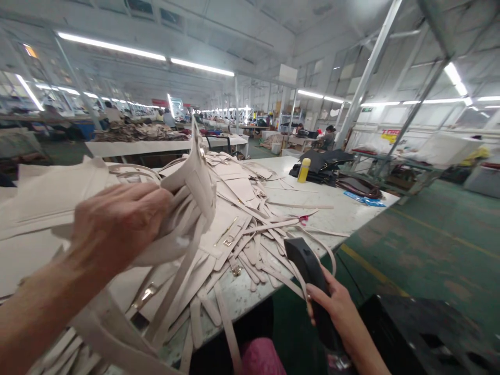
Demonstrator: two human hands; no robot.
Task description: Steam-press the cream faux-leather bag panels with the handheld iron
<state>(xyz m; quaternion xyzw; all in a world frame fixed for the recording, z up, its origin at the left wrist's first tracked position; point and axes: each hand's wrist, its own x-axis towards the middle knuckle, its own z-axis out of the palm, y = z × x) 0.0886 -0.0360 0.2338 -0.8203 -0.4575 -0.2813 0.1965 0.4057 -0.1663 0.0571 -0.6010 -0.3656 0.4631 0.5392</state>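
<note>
Pale beige leather-like bundle (197, 195) is held up in the left hand (121, 224) at nearly nine o'clock; a black handheld tool (308, 258) is gripped by the right hand (338, 302), between four and five. Whether the thin strip (300, 277) there is pinched too cannot be told. The bundle is probably best held steady, its dangling strap (175, 286) clear of the tool. Towards six, the tabletop (339, 216) is cluttered by loose strips (253, 255); between two and three, a yellow bottle (303, 171) is seen.
</note>
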